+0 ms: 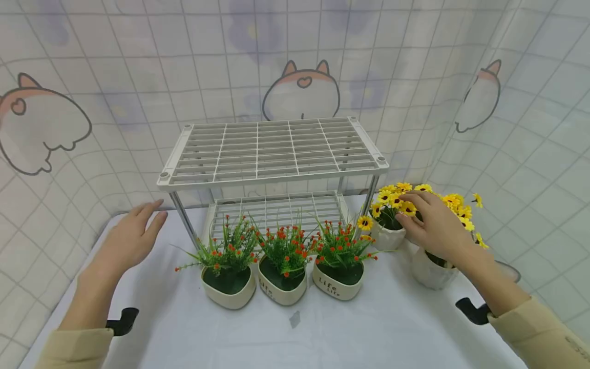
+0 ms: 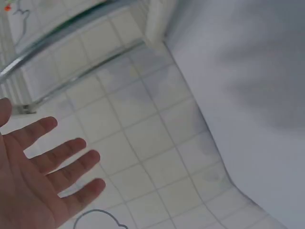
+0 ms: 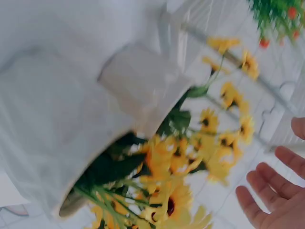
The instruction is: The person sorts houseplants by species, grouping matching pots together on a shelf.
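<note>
The right hand [image 1: 435, 225], fingers spread in a loose grip, reaches over the white ceramic pot of yellow artificial daisies [image 1: 389, 233] standing on the counter [image 1: 392, 328] beside the white two-tier wire rack [image 1: 272, 151]. The left hand [image 1: 131, 238] hovers open, holding nothing. This looks like the reach before a grasp; next the fingers would need to close round the pot's wall, below the blooms.

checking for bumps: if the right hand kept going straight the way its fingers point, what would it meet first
Probably the yellow flowers of the nearer-to-rack white pot: the right hand points left and away with its fingertips already at those blooms. Beyond them stands the rack's front right leg, though depth is hard to judge.
</note>
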The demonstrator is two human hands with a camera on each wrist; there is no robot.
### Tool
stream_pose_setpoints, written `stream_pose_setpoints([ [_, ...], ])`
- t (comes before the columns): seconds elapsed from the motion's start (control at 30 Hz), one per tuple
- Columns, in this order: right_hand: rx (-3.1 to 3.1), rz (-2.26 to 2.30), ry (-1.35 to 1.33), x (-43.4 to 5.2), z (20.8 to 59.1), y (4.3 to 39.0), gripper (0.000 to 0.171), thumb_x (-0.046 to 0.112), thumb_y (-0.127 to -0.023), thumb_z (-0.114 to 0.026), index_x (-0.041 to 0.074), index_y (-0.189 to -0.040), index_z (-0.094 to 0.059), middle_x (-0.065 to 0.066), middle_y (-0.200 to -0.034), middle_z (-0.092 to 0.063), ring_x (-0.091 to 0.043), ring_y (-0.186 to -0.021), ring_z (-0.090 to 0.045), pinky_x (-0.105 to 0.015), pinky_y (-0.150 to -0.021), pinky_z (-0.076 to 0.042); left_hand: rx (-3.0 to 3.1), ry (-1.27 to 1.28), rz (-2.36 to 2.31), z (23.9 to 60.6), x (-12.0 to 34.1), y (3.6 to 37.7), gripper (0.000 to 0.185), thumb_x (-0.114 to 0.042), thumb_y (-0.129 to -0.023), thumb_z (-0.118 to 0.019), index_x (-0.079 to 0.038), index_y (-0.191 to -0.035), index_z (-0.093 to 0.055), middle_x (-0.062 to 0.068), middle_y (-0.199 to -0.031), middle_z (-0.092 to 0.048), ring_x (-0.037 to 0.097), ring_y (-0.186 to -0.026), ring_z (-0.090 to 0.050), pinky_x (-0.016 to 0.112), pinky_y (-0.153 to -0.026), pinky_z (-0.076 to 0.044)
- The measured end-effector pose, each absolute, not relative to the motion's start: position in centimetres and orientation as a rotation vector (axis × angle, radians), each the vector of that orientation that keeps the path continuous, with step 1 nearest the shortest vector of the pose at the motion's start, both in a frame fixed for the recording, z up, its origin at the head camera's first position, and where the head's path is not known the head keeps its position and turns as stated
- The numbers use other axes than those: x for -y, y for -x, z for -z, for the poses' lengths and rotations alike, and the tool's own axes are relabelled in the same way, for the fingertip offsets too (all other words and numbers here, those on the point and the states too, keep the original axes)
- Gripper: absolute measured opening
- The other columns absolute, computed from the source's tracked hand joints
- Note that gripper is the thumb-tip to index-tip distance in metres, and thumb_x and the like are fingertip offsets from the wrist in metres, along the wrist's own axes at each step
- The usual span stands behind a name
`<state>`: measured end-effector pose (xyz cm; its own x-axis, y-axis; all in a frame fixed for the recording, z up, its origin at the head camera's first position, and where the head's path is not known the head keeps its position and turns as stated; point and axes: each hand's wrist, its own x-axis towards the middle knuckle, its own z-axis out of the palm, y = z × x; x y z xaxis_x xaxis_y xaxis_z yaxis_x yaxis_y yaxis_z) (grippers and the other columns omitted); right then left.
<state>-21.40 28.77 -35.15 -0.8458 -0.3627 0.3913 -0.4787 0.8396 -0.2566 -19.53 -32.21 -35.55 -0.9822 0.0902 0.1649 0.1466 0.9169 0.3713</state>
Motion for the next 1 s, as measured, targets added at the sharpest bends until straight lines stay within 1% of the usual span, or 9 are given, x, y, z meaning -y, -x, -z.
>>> stream_pose_setpoints([
  [0.1,2.566,-0.545,-0.727,-28.2,35.6,20.2,0.033,0.016,-0.095,-0.074,0.002,-0.124,-0.065,-0.015,-0.125,-0.063,-0.033,-0.105,-0.06,-0.052,-0.082,-0.053,2.809,0.196,0.768,34.8,31.1,18.9,0.061,-0.041,-0.113,-0.03,0.003,-0.154,-0.036,0.039,-0.147,-0.04,0.063,-0.131,-0.037,0.076,-0.099,-0.031],
  [0.2,2.495,-0.606,-0.785,-27.6,35.9,19.1,0.024,0.008,-0.09,-0.077,0.004,-0.113,-0.069,-0.007,-0.108,-0.069,-0.021,-0.09,-0.063,-0.043,-0.074,-0.056,2.691,0.195,0.932,34.0,30.1,18.4,0.057,-0.039,-0.113,-0.031,0.0,-0.153,-0.039,0.034,-0.144,-0.048,0.058,-0.129,-0.045,0.074,-0.096,-0.036],
  [0.3,2.499,-0.715,-0.783,-27.0,36.3,18.0,0.017,0.004,-0.089,-0.078,0.009,-0.104,-0.071,0.005,-0.094,-0.069,-0.01,-0.077,-0.06,-0.031,-0.064,-0.055,2.568,0.22,1.079,33.6,29.1,18.2,0.052,-0.036,-0.113,-0.031,-0.001,-0.15,-0.042,0.027,-0.14,-0.055,0.046,-0.125,-0.054,0.051,-0.101,-0.046],
  [0.37,2.524,-0.805,-0.777,-26.6,36.6,17.3,0.013,0.004,-0.09,-0.077,0.01,-0.102,-0.072,0.01,-0.088,-0.068,-0.007,-0.075,-0.06,-0.027,-0.06,-0.054,2.474,0.268,1.196,33.3,28.5,18.1,0.049,-0.033,-0.114,-0.032,0.0,-0.148,-0.044,0.021,-0.135,-0.058,0.032,-0.122,-0.058,0.032,-0.1,-0.046],
  [0.43,2.566,-0.875,-0.76,-26.3,37.1,16.7,0.009,0.006,-0.093,-0.075,0.012,-0.1,-0.073,0.012,-0.087,-0.068,-0.006,-0.075,-0.06,-0.025,-0.058,-0.053,2.382,0.316,1.31,33.2,28.0,18.1,0.047,-0.03,-0.114,-0.032,0.002,-0.146,-0.045,0.017,-0.131,-0.059,0.02,-0.117,-0.06,0.017,-0.094,-0.044],
  [0.53,2.628,-0.958,-0.725,-26.0,38.0,16.0,0.006,0.01,-0.095,-0.074,0.013,-0.101,-0.073,0.013,-0.089,-0.069,-0.007,-0.079,-0.063,-0.027,-0.059,-0.054,2.278,0.354,1.447,33.0,27.6,18.2,0.044,-0.027,-0.114,-0.034,0.002,-0.144,-0.047,0.01,-0.127,-0.059,0.011,-0.113,-0.06,0.016,-0.094,-0.046],
  [0.63,2.694,-1.036,-0.657,-25.8,39.0,15.8,0.01,0.014,-0.097,-0.073,0.013,-0.107,-0.073,0.01,-0.095,-0.071,-0.008,-0.085,-0.065,-0.028,-0.064,-0.056,2.238,0.341,1.508,33.0,27.3,18.4,0.043,-0.027,-0.113,-0.038,0.0,-0.145,-0.047,0.004,-0.125,-0.059,0.011,-0.113,-0.059,0.017,-0.094,-0.047],
  [0.87,2.771,-1.287,-0.486,-25.3,41.4,16.0,0.044,0.02,-0.093,-0.079,0.007,-0.131,-0.06,-0.01,-0.122,-0.066,-0.023,-0.1,-0.065,-0.032,-0.073,-0.056,2.133,0.264,1.673,32.9,26.6,18.8,0.042,-0.033,-0.111,-0.044,-0.003,-0.14,-0.05,0.004,-0.123,-0.059,0.018,-0.113,-0.058,0.017,-0.093,-0.048],
  [1.0,2.767,-1.458,-0.401,-24.8,42.5,16.3,0.061,0.02,-0.091,-0.081,0.002,-0.14,-0.051,-0.02,-0.135,-0.057,-0.036,-0.116,-0.06,-0.043,-0.086,-0.055,2.06,0.224,1.762,32.9,26.3,19.1,0.036,-0.035,-0.11,-0.047,-0.008,-0.133,-0.054,0.002,-0.121,-0.059,0.018,-0.112,-0.057,0.018,-0.092,-0.048],
])
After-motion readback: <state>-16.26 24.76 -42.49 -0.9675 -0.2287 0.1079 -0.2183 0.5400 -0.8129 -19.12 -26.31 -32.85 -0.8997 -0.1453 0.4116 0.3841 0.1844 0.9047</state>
